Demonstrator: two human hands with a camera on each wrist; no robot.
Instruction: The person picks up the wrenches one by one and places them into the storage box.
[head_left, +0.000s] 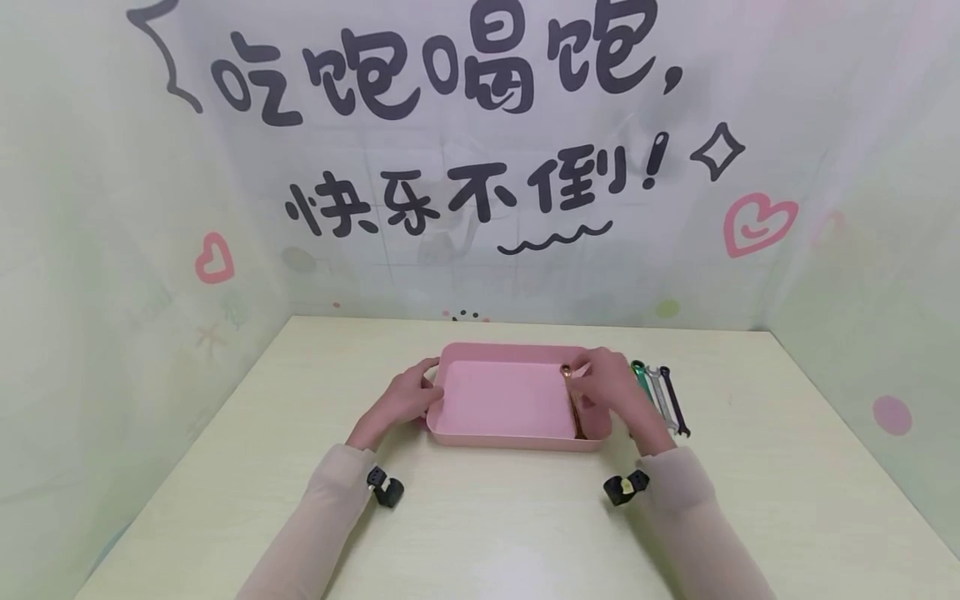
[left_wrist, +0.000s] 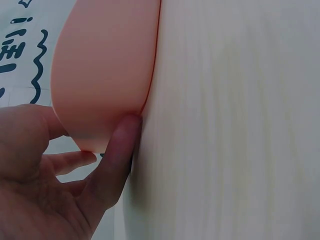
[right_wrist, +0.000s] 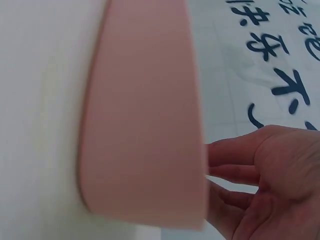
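Note:
A shallow pink tray (head_left: 498,400) sits on the table. At its left end my left hand (head_left: 408,393) holds the wall; in the left wrist view the thumb (left_wrist: 122,145) presses the outer side low at the corner, with other fingers by the rim. My right hand (head_left: 606,382) reaches over the right wall and pinches a gold-coloured wrench (head_left: 573,404) near its ring end. The wrench lies lengthwise inside the tray, its lower end by the front wall. From the right wrist, the tray's outer wall (right_wrist: 145,115) hides the wrench and the fingertips.
On the table just right of the tray lie a green wrench (head_left: 641,377), a silver wrench (head_left: 662,400) and a black wrench (head_left: 675,402), side by side; the right forearm partly covers the green one. A printed curtain (head_left: 450,283) rises behind the table's back edge.

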